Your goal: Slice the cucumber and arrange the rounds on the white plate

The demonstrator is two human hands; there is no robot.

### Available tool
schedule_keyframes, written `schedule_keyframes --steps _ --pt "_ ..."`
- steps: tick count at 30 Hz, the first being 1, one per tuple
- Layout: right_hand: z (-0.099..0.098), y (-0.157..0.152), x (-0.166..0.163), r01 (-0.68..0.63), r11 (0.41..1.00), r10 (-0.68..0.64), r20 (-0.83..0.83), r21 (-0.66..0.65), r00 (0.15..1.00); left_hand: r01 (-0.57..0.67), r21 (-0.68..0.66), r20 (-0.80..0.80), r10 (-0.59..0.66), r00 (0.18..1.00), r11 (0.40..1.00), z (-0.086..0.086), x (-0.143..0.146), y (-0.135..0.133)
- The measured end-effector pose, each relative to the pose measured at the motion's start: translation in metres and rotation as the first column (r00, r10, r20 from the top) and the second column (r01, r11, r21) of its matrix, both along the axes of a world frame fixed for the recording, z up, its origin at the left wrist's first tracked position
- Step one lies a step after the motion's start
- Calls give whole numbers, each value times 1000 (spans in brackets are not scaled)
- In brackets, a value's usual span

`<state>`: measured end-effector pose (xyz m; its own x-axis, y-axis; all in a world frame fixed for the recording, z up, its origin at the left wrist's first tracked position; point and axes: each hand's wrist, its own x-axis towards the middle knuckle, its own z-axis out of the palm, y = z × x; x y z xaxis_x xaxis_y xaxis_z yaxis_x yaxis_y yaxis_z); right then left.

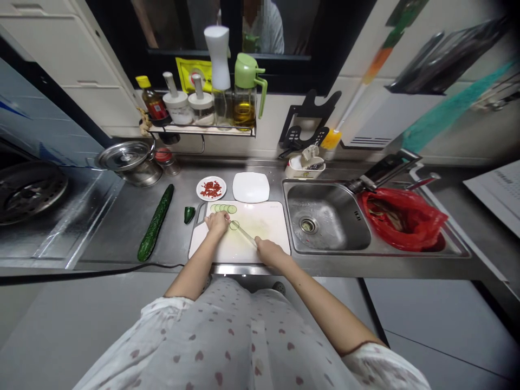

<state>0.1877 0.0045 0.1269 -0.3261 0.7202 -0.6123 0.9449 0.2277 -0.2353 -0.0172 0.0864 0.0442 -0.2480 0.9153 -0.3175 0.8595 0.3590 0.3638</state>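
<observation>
My right hand (270, 253) is wrapped round the handle of a knife (246, 235), whose blade points up and left across the white cutting board (264, 219). At the blade's far end, my left hand (218, 223) is closed, with bent fingers pressed down on the board. Whatever lies under those fingers is hidden. One pale green cucumber slice (234, 225) lies at the blade, just right of my left fingertips. Above this hand, several overlapping cucumber slices (223, 208) form a row. A dark green cucumber end (189, 214) sits left of the board, and a whole cucumber (156, 222) lies farther left.
Behind the board stand a plate of chopped red pieces (212, 188) and a white square plate (251, 187). The sink (325, 216) is at right, beside a red plastic bag (406, 219). A lidded steel pot (132, 162) stands back left, below a condiment rack (203, 130).
</observation>
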Motion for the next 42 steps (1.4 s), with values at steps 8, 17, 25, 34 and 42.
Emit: schedule_keyframes --steps 8,17,25,34,42 --pt "7 15 3 -72 997 71 41 24 997 10 3 -3 -10 1000 1000 2 1 0" --pt "13 23 3 -119 993 118 61 22 991 13 -4 -12 -14 1000 1000 2 1 -1" --pt "22 26 -2 -150 989 149 93 0 984 14 -16 -31 -14 999 1000 1 0 0" --pt "36 25 -11 -157 988 156 141 -9 978 22 -24 -33 -23 999 999 3 1 0" --pt "36 25 -13 -165 986 160 162 16 974 22 -10 -38 -23 999 1000 2 0 0"
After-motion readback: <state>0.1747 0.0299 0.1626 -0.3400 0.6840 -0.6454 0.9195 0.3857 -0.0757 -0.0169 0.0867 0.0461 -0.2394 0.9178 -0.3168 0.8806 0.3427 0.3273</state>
